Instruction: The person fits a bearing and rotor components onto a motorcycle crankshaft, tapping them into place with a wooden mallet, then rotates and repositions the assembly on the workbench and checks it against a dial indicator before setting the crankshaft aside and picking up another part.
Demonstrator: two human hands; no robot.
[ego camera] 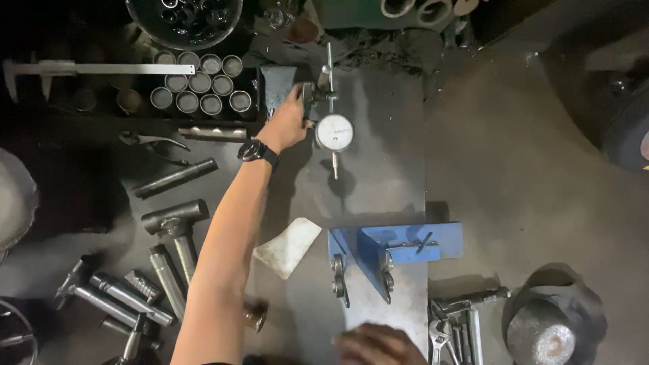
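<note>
Nearby — blue fixture (399, 247), hammer (177, 226)

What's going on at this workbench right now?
A person leans over a dark metal plate. Their left hand, with a black wristwatch, grips the stand of a dial indicator at the far end of the plate. Their right hand rests at the near edge, just below a blue angle fixture. A hammer, steel pins and a tray of round sleeves lie to the left.

Bare-armed, no sleeves showing, just a chunky black wristwatch (257, 151) strapped on the left wrist, dark round face.
</note>
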